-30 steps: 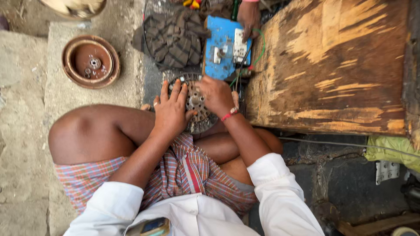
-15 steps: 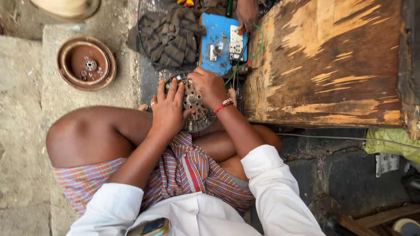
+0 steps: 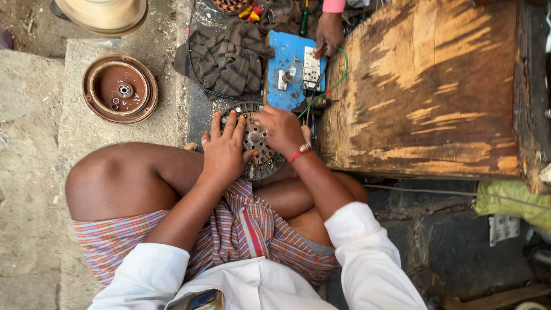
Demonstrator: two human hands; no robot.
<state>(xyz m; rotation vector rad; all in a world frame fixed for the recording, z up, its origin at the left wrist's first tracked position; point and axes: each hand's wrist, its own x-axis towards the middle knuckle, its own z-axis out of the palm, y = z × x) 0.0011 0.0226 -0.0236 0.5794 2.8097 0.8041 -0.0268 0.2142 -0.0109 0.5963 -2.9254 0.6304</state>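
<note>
At frame centre, both hands press flat on a round metal motor core (image 3: 256, 141) resting on the floor: left hand (image 3: 224, 150) spread over its left side, right hand (image 3: 282, 129) cupping its upper right. A blue board (image 3: 293, 72) lies just above.

head cam, looks straight down, close

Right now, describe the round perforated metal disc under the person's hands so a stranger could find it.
Start at the big worn wooden block. Left of it lies a blue board; just below that, the round perforated metal disc sits under both hands, the only holed grey part.
</note>
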